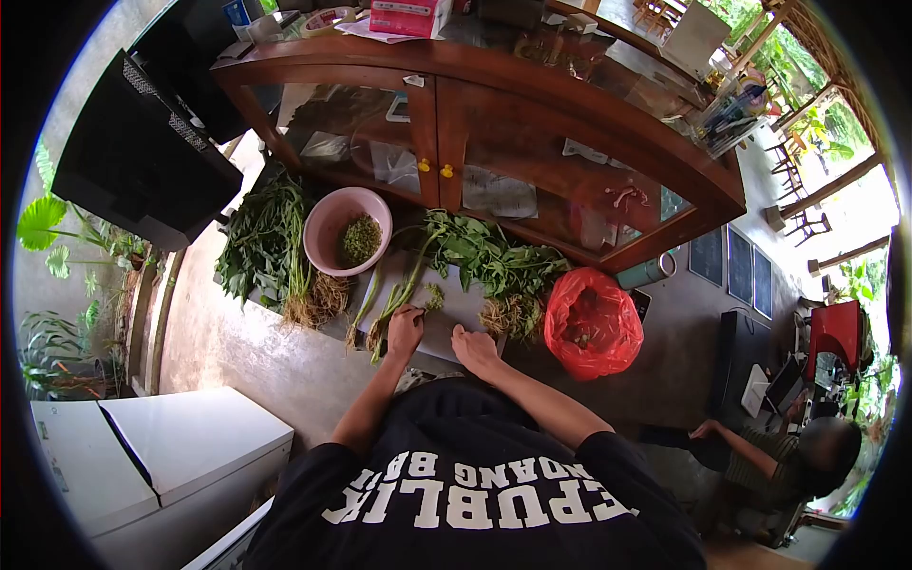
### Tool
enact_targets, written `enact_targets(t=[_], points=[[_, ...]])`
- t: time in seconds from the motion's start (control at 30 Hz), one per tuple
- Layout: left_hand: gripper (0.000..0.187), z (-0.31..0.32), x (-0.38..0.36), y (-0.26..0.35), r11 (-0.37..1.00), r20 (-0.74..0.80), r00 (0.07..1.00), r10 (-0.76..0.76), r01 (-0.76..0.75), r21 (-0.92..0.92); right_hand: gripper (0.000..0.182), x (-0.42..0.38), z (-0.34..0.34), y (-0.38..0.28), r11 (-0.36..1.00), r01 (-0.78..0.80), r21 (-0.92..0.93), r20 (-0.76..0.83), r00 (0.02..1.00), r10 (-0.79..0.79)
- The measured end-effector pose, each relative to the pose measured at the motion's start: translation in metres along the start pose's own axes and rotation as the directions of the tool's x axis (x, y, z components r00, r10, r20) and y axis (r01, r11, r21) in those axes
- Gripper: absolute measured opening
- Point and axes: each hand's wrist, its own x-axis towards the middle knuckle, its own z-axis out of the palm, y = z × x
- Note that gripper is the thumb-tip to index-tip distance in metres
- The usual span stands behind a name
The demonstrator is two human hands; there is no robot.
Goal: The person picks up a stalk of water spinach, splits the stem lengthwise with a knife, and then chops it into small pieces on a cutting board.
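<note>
Black T-shirt cloth with white block lettering (456, 427) is seen nearest; beyond it, long green stalks with pale roots (395, 298) are laid across the left part of the flat grey surface (461, 304), slanted from its near-left corner toward its far edge; they are overlapped by the nearer left hand (406, 328), fingers curled; the right hand (477, 350) is held farther right, fingers bent, at the near edge; whether anything is pinched by either cannot be told.
</note>
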Motion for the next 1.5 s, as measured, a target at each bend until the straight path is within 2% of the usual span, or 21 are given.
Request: enact_targets(t=[0.3,0.4,0.57,0.73,0.8,0.9,1.1,1.2,1.4,1.5], points=[[0.015,-0.003,0.001,0.004,1.000,0.005,1.000,0.000,0.000,-0.013,0.028,-0.001,0.003,-0.004,0.995,-0.069,0.076,0.050,0.997,0.066],[0.015,-0.004,0.001,0.002,0.998,0.006,0.998,0.056,-0.056,0.008,0.027,-0.002,0.010,-0.003,0.993,-0.090,0.078,0.065,0.994,0.085],[0.012,-0.002,0.001,0.004,1.000,0.048,0.999,-0.012,0.012,0.007,0.025,0.002,0.024,-0.002,0.992,-0.111,0.063,0.066,0.992,0.107],[0.011,0.002,0.000,-0.002,0.998,0.046,0.999,0.002,-0.004,0.055,0.020,0.016,0.024,-0.010,0.985,-0.153,0.084,0.072,0.986,0.147],[0.011,-0.001,0.001,-0.002,0.997,0.038,0.999,0.015,-0.018,0.072,0.020,0.014,0.023,-0.011,0.988,-0.136,0.075,0.062,0.989,0.132],[0.011,-0.003,0.001,0.003,0.997,0.071,0.995,-0.072,0.069,0.042,0.020,0.004,0.019,-0.006,0.992,-0.113,0.065,0.061,0.992,0.109],[0.012,-0.003,0.002,-0.002,0.998,0.061,0.997,-0.043,0.040,0.047,0.018,0.000,0.017,-0.002,0.995,-0.097,0.030,0.081,0.992,0.095],[0.012,-0.002,0.001,0.000,0.997,0.078,0.994,-0.078,0.077,0.014,0.017,0.007,0.019,-0.006,0.996,-0.084,0.025,0.058,0.995,0.082],[0.013,-0.002,-0.001,-0.002,0.998,0.081,0.995,-0.052,0.049,0.041,0.016,0.006,0.026,0.004,0.997,-0.040,-0.059,0.018,0.999,0.041],[0.015,-0.007,-0.004,0.002,0.994,0.091,0.996,0.020,-0.030,0.105,0.018,0.004,0.023,0.013,0.994,-0.013,-0.108,0.030,0.999,0.017]])
